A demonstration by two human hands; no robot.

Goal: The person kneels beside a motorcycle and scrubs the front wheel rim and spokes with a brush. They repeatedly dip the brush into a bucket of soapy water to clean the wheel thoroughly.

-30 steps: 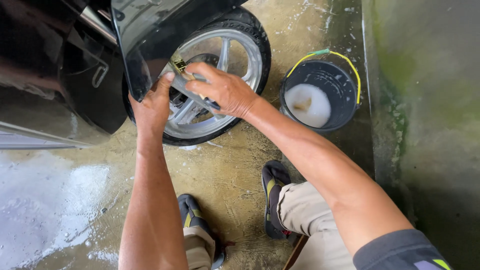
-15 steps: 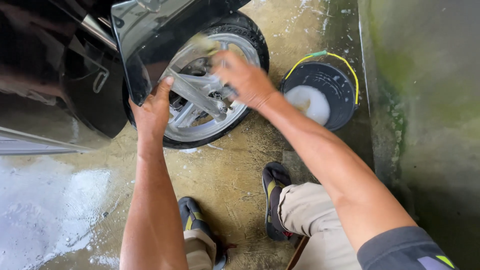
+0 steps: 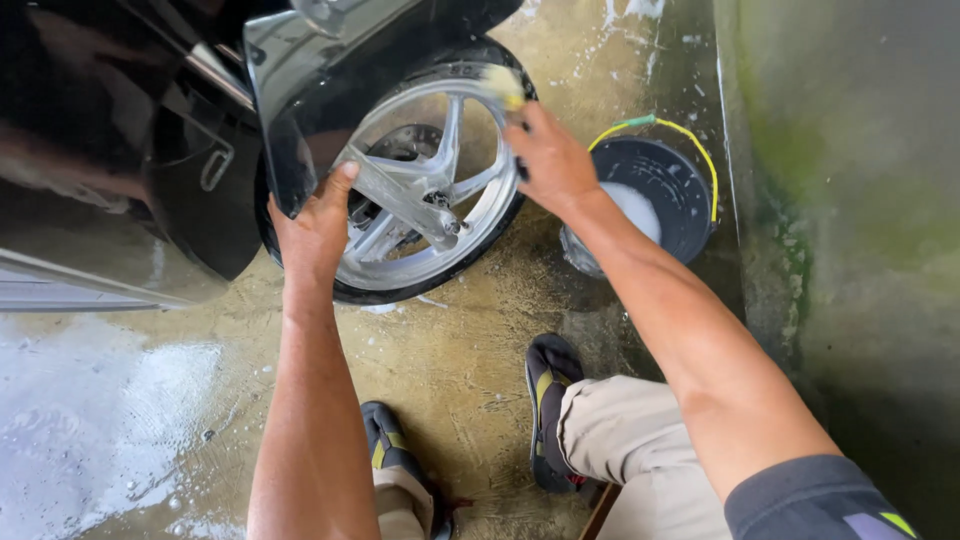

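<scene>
1. The right hand (image 3: 548,160) has its grip closed on a pale yellow sponge (image 3: 503,86), pressing it against the upper right part of the silver wheel rim (image 3: 480,205), where rim meets black tyre (image 3: 440,280).
2. Only a corner of the sponge shows above the knuckles; the rest is hidden under the hand, so its full shape is hard to tell.
3. The left hand (image 3: 318,222) rests flat with fingers together against the lower edge of the glossy black mudguard (image 3: 300,90), its thumb pointing up toward the spokes; it clamps nothing that can be seen.
4. The wheel stands upright on a wet concrete floor (image 3: 450,370), with soapy patches to the left.
5. A dark bucket (image 3: 690,205) with a yellow and green handle sits just right of the tyre, holding foamy water, partly behind the right forearm.
6. Below, two dark sandals (image 3: 548,400) with yellow stripes and beige trouser legs show the person crouching near the wheel.
</scene>
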